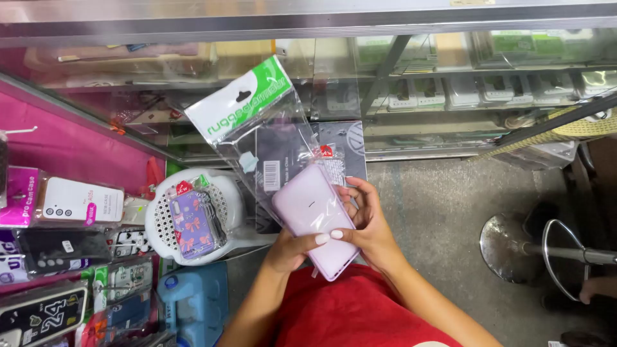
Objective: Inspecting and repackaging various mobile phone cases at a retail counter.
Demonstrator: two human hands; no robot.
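We see a pale lilac, glossy plastic phone case (313, 218) held at chest height, half out of its clear cellophane sleeve with green-and-white header card (257, 122), so the sleeve hangs free above. The left hand (292, 247) cups the case's lower edge; the right hand (367, 222) pinches its side, thumb across the back. Beside them, a purple bow-patterned case (193, 225) rests on a white perforated stool (225, 193).
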